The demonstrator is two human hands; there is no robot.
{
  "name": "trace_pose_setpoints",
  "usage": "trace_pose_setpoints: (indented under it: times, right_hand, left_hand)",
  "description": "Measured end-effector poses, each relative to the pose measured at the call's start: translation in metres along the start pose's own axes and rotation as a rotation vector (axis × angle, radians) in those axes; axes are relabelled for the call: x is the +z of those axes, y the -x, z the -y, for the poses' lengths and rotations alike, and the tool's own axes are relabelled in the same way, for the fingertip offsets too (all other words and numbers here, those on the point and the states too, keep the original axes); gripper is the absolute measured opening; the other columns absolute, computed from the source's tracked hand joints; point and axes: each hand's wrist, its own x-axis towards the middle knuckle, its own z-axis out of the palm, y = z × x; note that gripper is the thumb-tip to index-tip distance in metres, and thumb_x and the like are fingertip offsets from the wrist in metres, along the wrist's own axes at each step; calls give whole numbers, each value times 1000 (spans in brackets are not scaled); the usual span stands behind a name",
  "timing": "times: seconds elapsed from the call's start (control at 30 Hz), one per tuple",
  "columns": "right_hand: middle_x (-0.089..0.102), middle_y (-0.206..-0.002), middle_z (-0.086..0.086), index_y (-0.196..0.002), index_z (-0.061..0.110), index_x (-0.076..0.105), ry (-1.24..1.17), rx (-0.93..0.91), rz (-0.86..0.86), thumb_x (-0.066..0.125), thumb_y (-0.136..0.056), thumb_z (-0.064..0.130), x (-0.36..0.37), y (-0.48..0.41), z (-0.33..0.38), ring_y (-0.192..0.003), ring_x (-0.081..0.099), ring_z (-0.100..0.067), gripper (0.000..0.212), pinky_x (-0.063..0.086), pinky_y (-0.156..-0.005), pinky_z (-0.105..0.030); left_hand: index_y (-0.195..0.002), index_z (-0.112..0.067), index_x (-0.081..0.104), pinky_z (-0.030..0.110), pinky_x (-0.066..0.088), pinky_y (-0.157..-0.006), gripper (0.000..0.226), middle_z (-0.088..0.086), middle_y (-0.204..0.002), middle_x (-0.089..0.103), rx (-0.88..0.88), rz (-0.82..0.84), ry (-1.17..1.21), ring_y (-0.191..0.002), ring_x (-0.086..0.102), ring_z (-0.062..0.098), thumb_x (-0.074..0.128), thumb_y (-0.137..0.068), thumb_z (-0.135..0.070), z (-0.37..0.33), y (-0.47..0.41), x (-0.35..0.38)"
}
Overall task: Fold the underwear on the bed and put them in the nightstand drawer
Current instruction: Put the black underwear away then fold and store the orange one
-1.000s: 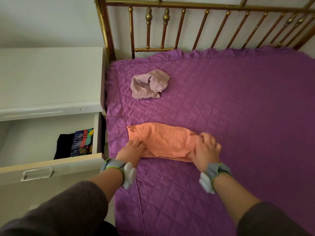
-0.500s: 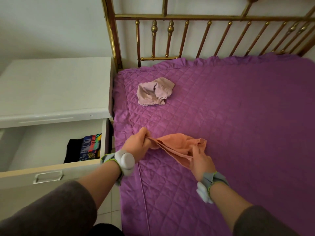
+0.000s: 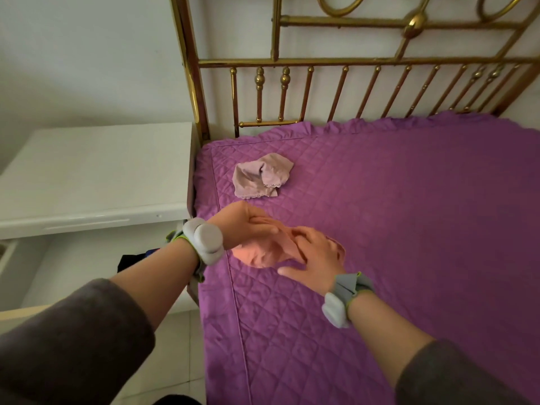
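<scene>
White nightstand [image 3: 96, 171] stood far left, its drawer [image 3: 67, 258] open beneath, hard against the bed [image 3: 409, 229]. My left grip [image 3: 245, 226] laid straight fingers along the orange underwear [image 3: 260, 254]; whether a thumb pinched beneath, I could not tell. The bunched cloth ran left to right at the bed's left edge. My right grip [image 3: 315, 254] pressed it, fingers splayed apart. The drawer lay left of the cloth, nearest my left grip. A mauve pair [image 3: 260, 176] sat crumpled farther up the bed.

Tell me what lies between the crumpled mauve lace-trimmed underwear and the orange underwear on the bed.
In the head view, a narrow strip of bare purple quilted bedspread, then the left hand resting on the orange underwear.
</scene>
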Motion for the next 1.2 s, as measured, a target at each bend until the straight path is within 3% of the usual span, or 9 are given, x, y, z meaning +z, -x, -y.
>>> trace_pose_setpoints:
  times: [0.1, 0.27, 0.4, 0.5, 0.6, 0.77, 0.87, 1.0, 1.2]
  right_hand:
    - [44, -135, 12, -110, 31, 60, 203, 71, 55, 57, -81, 47, 5, -6, -7, -125, 41, -15, 34, 28, -95, -35]
    - [69, -107, 2, -110, 25, 55, 346, 210, 321, 42, -91, 31, -3, -1, -18, -107, 61, -20, 23, 27, -99, -40]
    - [69, -105, -13, -117, 17, 41, 219, 392, 71, 46, -91, 17, -23, 3, -33, -101, 64, -32, 27, 43, -84, -38]
    - [66, -111, -16, -136, 21, 33, 252, 439, 79, 46, -92, 17, -43, -7, -36, -105, 62, -35, 47, 47, -84, -40]
    - [67, -111, -17, -117, 20, 55, 225, 411, -4, 46, -92, 17, -70, -27, -32, -105, 61, -35, 27, 48, -87, -42]
    - [71, -99, -15, -107, 16, 61, 38, 227, -438, 52, -92, 23, -133, -54, -3, -95, 63, -39, 19, 49, -80, -45]
    - [72, -88, -13, -99, 15, 63, 9, 116, -583, 57, -89, 20, -156, -51, 12, -85, 65, -38, 13, 49, -77, -48]
    - [67, -84, -5, -89, 20, 69, 182, 69, -513, 62, -84, 22, -151, -30, 13, -84, 63, -29, 9, 46, -75, -43]
    - [56, -87, 0, -73, 24, 73, 330, 71, -197, 74, -72, 33, -92, 30, -12, -89, 51, -26, 8, 34, -67, -31]
  left_hand:
    - [-83, -41, 72, 7, 49, -79, 13, -26, -80, 72, 68, -33, 85, -79, 66, -9, 71, -81, -29, -11, 3, -18]
    - [-79, -45, 71, -6, 38, -70, 19, -32, -72, 67, 60, -203, -12, -75, 61, -14, 73, -80, -25, 0, 8, -42]
    - [-93, -26, 75, 12, 37, -67, 12, -12, -82, 56, -55, -291, -278, -80, 56, 9, 69, -83, -28, 34, 10, -35]
    - [-97, -26, 73, 27, 40, -74, 16, -6, -89, 55, -134, -199, -439, -92, 59, 20, 64, -86, -33, 51, 11, -26]
    - [-101, -31, 71, 36, 43, -84, 17, -4, -104, 61, -175, -300, -513, -104, 57, 23, 59, -88, -35, 44, 1, -37]
    - [-103, -27, 71, 46, 42, -92, 20, 1, -113, 62, -88, -685, -415, -109, 54, 27, 56, -90, -27, 0, -11, -84]
    - [-105, -25, 71, 48, 42, -93, 22, 2, -115, 63, -42, -774, -348, -110, 54, 28, 55, -90, -23, -17, -5, -96]
    - [-103, -25, 72, 45, 42, -92, 20, 0, -114, 64, -86, -698, -395, -109, 54, 26, 57, -90, -22, -14, 12, -78]
    - [-102, -24, 72, 39, 47, -89, 18, -2, -106, 68, -233, -174, -442, -100, 60, 21, 63, -87, -30, 21, 53, -11]
